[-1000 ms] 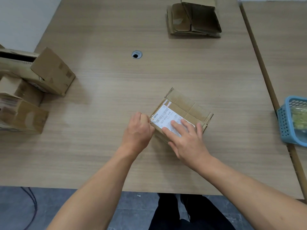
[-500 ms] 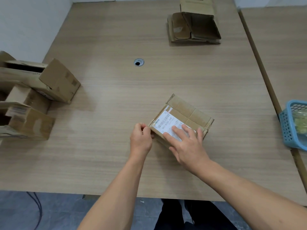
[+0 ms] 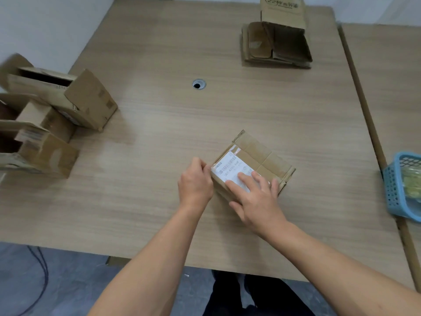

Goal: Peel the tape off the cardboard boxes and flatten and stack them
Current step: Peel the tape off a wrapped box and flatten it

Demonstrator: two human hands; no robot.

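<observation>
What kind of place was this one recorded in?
Probably an office or packing room: a wood-grain desk with a cable hole, opened shipping boxes at its left, flattened cardboard stacked at the far side.

Looks like an office mailroom: laminate counter (image 3: pixel 159 179) with a cable hole (image 3: pixel 199 84), white wall (image 3: pixel 45 30), boxes (image 3: pixel 91 103) piled around.

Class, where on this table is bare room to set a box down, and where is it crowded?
Bare wood lies between the cable hole, the flattened stack and the taped box. Open boxes crowd the left edge.
</observation>
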